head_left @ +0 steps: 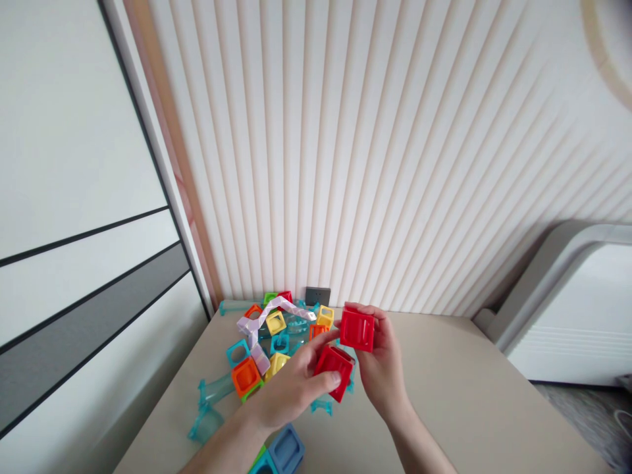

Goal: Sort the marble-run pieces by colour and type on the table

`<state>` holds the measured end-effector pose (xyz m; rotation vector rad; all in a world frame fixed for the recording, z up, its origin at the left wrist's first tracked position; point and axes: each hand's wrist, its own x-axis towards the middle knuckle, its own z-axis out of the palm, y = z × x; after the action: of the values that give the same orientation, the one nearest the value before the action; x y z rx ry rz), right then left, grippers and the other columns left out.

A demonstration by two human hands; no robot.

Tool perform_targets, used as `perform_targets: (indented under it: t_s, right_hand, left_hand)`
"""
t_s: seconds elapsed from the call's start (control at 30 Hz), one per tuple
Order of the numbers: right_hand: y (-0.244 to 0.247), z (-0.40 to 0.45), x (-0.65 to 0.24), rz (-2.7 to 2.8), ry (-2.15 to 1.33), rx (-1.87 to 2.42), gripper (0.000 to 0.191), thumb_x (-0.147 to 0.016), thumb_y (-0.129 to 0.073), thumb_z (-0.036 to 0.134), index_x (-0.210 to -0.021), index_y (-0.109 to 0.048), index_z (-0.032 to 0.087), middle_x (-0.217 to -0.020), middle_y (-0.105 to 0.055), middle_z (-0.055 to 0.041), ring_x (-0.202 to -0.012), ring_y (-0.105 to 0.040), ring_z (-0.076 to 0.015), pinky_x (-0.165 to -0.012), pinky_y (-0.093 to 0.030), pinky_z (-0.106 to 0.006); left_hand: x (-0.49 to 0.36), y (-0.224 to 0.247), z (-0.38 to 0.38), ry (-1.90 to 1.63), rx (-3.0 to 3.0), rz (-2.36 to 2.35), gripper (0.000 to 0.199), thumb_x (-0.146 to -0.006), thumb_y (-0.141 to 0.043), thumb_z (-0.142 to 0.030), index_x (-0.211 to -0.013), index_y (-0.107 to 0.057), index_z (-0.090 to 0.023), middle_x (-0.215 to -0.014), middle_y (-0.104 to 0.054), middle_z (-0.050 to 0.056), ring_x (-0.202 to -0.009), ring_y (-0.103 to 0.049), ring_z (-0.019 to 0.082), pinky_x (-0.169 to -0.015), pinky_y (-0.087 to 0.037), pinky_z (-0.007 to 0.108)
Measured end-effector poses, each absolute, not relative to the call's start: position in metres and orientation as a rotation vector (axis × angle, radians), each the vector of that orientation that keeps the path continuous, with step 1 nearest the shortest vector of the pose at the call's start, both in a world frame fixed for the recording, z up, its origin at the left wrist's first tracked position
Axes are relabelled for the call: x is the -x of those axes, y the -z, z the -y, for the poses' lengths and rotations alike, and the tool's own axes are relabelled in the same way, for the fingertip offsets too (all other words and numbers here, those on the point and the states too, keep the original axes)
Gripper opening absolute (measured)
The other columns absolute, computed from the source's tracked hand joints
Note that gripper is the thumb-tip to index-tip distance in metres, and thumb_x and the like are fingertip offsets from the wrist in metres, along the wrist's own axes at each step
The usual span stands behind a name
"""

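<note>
My left hand (291, 385) is closed around a red toy block (336, 372), with the thumb across its face. Just up and to the right, a second red block (357, 330) is gripped by my right hand (379, 359), its fingers behind and beside the cube. The two red blocks are held close together above the table, and I cannot tell whether they touch. Behind my left hand lie an orange block (245, 376), yellow blocks (276, 322) and a lilac branching track piece (251, 326). Clear teal pieces are partly hidden behind the hands.
The toys lie on a beige table (444, 382) against a ribbed wall (306, 164). A blue block (286, 450) sits near the front, beside my left forearm. Clear teal track pieces (205, 421) lie at left. A black socket (317, 296) is on the wall; a white cabinet (64, 131) stands left.
</note>
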<state>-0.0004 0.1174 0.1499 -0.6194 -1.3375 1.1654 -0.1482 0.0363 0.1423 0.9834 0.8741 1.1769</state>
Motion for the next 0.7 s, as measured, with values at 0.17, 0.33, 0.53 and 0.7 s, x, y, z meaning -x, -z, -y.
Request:
perform_targets:
  t_s: [0.17, 0.33, 0.53, 0.7]
  right_hand:
    - [-0.142, -0.116, 0.001, 1.572, -1.044, 0.665, 0.036, -0.075, -0.072, 0.012, -0.107, -0.062, 0.026, -0.121, -0.07, -0.0074, -0.108, -0.069, -0.0238, -0.09, -0.057, -0.037]
    - [-0.143, -0.116, -0.004, 1.712, -0.973, 0.72, 0.042, -0.076, -0.067, 0.009, -0.114, -0.063, 0.026, -0.12, -0.071, -0.0068, -0.111, -0.067, -0.0251, -0.093, -0.056, -0.038]
    - [-0.155, -0.114, -0.014, 1.906, -1.071, 0.8, 0.048, -0.081, -0.061, 0.01, -0.124, -0.063, 0.032, -0.128, -0.068, -0.0037, -0.119, -0.063, -0.0257, -0.068, -0.06, -0.026]
    - [-0.166, -0.116, -0.026, 2.045, -1.015, 0.8, 0.054, -0.088, -0.066, 0.02, -0.138, -0.057, 0.036, -0.131, -0.068, -0.0032, -0.12, -0.063, -0.0258, -0.094, -0.057, -0.039]
  left_hand:
    - [0.144, -0.14, -0.036, -1.244, -0.945, -0.871, 0.048, -0.085, -0.072, -0.033, -0.131, -0.063, -0.022, -0.106, -0.071, 0.005, -0.104, -0.061, 0.022, -0.091, -0.046, 0.033]
    - [0.139, -0.143, -0.036, -1.291, -0.799, -0.786, 0.046, -0.083, -0.075, -0.048, -0.118, -0.068, -0.018, -0.095, -0.071, 0.006, -0.087, -0.064, 0.02, -0.078, -0.047, 0.03]
    - [0.136, -0.143, -0.039, -1.357, -0.667, -0.933, 0.056, -0.076, -0.08, -0.056, -0.114, -0.069, -0.017, -0.095, -0.073, 0.008, -0.081, -0.065, 0.019, -0.073, -0.049, 0.029]
    - [0.144, -0.142, -0.045, -1.378, -0.734, -0.966, 0.051, -0.082, -0.075, -0.054, -0.117, -0.069, -0.017, -0.099, -0.074, 0.008, -0.089, -0.067, 0.021, -0.076, -0.049, 0.029]
